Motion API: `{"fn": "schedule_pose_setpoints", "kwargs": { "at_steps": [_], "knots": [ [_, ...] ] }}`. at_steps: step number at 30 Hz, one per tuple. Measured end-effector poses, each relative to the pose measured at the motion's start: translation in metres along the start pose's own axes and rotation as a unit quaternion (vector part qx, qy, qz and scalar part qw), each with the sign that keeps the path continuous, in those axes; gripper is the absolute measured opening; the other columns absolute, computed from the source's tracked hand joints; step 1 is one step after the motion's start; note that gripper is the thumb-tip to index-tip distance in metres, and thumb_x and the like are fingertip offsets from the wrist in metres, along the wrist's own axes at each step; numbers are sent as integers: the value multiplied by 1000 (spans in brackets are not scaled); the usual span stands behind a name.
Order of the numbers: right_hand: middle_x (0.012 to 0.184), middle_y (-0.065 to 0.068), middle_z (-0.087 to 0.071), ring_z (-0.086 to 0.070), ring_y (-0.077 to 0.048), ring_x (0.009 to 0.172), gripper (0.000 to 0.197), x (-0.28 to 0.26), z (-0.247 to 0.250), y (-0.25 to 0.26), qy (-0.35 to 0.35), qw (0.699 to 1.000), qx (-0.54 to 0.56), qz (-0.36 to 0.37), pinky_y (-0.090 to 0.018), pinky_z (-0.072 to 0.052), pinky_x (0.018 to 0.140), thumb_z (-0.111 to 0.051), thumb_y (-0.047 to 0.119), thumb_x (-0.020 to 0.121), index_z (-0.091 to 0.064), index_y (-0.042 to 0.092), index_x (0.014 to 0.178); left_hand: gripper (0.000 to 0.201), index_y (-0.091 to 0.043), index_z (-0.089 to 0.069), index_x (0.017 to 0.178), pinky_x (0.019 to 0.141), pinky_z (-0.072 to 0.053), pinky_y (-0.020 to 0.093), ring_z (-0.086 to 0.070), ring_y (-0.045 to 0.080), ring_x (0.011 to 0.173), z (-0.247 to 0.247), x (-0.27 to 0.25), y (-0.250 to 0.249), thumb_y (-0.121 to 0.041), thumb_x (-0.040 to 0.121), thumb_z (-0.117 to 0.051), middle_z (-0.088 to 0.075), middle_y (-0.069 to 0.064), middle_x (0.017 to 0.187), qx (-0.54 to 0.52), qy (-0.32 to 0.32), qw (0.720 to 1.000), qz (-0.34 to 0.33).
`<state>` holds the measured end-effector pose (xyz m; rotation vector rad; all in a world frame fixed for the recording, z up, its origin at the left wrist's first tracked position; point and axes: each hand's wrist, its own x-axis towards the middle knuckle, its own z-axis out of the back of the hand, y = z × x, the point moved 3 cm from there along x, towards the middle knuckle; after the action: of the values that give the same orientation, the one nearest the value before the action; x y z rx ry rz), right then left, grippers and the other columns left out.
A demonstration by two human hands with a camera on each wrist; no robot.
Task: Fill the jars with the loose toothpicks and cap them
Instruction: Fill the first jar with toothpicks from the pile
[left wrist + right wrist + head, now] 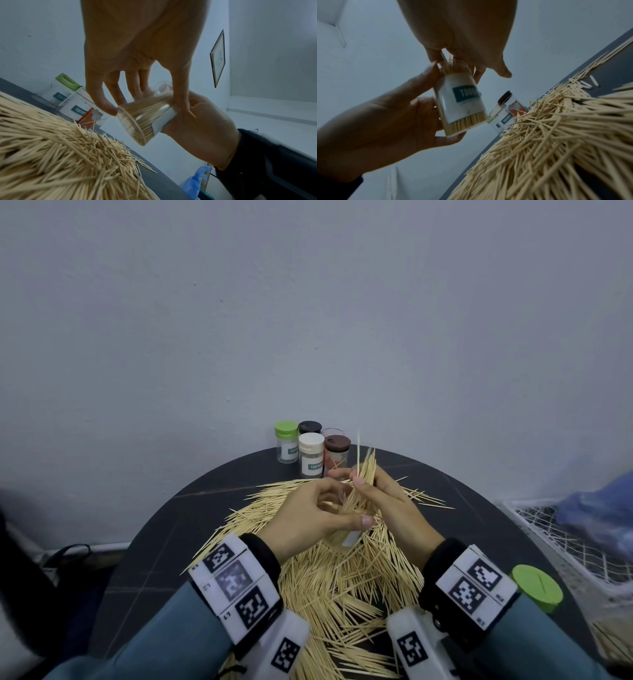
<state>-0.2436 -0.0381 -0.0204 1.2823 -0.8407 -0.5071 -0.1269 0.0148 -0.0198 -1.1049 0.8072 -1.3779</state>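
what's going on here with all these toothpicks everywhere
A person is filling a clear jar with toothpicks. The left hand holds the jar above the table while the right hand feeds in a bundle of toothpicks. It looks nearly full. A big loose pile remains on the table, capped jars stand at the back, and a green lid waits beside the right wrist.

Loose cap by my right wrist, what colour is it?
Green: the loose cap lies on the table's right edge, clearest in the head view.
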Motion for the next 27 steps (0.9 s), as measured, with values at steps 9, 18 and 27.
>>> {"fn": "schedule_pose_setpoints", "kwargs": {
  "at_steps": [9,18,27],
  "knots": [
    [109,2,-67,-58,-17,110,15,2,2,-1,9,1000,2,-8,-37,-41,102,-42,4,93,-52,13,87,53,-13,-64,114,69,-45,4,-58,-1,88,0,0,-1,-28,67,-83,-48,-23,133,31,-1,999,-10],
    [114,2,-67,-55,-11,116,32,2,5,-6,-24,1000,-8,-10,-41,-33,109,-34,25,100,-54,19,75,54,-20,-61,114,80,-46,16,-58,5,97,0,-1,2,-29,66,-83,-60,-9,118,29,-8,999,23],
    [114,11,-62,-54,15,100,36,0,3,3,27,998,-49,-34,-2,-35,86,-32,29,99,-58,4,93,51,-19,-62,115,81,-50,17,-62,10,103,4,0,7,-28,68,-81,-68,-4,106,-30,-13,998,56]
  ]
}}
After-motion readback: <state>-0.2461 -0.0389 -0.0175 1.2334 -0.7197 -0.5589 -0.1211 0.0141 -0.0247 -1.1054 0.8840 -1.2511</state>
